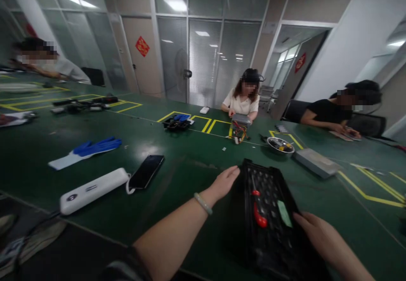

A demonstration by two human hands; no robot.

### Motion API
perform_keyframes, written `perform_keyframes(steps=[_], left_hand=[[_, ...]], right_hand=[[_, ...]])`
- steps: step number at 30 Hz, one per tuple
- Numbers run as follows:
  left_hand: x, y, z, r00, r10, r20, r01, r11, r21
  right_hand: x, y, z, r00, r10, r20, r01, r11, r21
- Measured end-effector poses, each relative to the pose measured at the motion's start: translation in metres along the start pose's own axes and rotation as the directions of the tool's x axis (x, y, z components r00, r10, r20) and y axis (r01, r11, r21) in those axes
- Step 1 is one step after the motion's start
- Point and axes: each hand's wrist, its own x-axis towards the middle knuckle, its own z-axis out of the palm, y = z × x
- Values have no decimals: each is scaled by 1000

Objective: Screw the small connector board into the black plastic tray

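Left to right on the worktop (pixel 187 179): blue-and-white glove (pixel 91 148) toward the left end; white device (pixel 95 190) near the near edge, slanted, phone (pixel 146 172) just right of it.

Left hand (pixel 223 184): fingers straight and held together, nothing pinched, tips at the black tray's (pixel 269 251) far left corner. Contact there: can't tell.

Tray sits between the two hands, close to the near edge. Long axis runs from near edge toward far edge, far end swung a bit left. Inside: red-handled tool (pixel 260 218) along the left side, lying roughly with the long axis; green piece (pixel 284 213) by the right wall. Bowl (pixel 281 145) sits beyond the tray, toward the far edge.

Right hand (pixel 320 232): thumb on the tray's right wall, about mid-length; fingers hidden, so can't tell how firmly it's closed. Right hand looks nearer to the tray's middle; left only reaches the far corner. Grey box (pixel 317 162) farther off, beyond the right hand.
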Motion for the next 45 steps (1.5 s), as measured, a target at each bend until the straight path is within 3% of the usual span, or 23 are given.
perform_keyframes(steps=[1, 5, 12, 16, 19, 21, 23, 26, 29, 33, 37, 38, 40, 43, 45], left_hand=[[1, -2, 0, 1000, 18, -5, -18, 1000, -11], [7, -9, -2, 997, 21, -78, -19, 1000, 16], [15, -22, -6, 982, -65, -177, 87, 989, 119], [16, -25, -5, 980, -75, -187, 106, 981, 160], [15, -25, -5, 980, -71, -188, 106, 977, 184], [16, -25, -4, 979, -63, -195, 101, 976, 192], [16, -25, -3, 976, -53, -211, 95, 976, 196], [18, -26, -2, 969, -44, -243, 92, 977, 191], [18, -26, -2, 961, -30, -275, 82, 981, 178], [15, -22, -3, 946, -12, -323, 66, 985, 158], [14, -17, -5, 933, -8, -361, 62, 988, 138], [14, -17, -5, 930, -8, -367, 61, 989, 134], [15, -17, -4, 929, 4, -370, 48, 990, 132], [12, -11, -6, 932, 47, -359, 7, 989, 148], [6, -1, -9, 939, 91, -331, -36, 985, 169]], right_hand=[[3, -13, 6, 998, 13, 58, -13, 1000, 1], [10, -54, 28, 1000, 7, 12, -6, 999, -37], [19, -63, 43, 998, -66, 9, 67, 994, -89], [27, -63, 42, 996, -89, 18, 91, 983, -158], [26, -72, 34, 994, -94, -56, 79, 972, -223], [23, -85, 28, 980, -149, -129, 112, 960, -257], [17, -101, 23, 953, -276, -126, 234, 933, -274], [9, -122, 26, 872, -486, 65, 489, 856, -167], [7, -133, 40, 817, -545, 189, 550, 835, 30], [13, -134, 55, 822, -552, 137, 530, 831, 167], [18, -125, 50, 870, -492, -17, 460, 800, 384], [20, -122, 45, 889, -453, -66, 431, 777, 459], [27, -112, 35, 924, -330, -194, 370, 635, 678], [44, -92, 17, 948, -203, -247, 313, 438, 843], [56, -77, 8, 961, -126, -246, 267, 187, 945]])
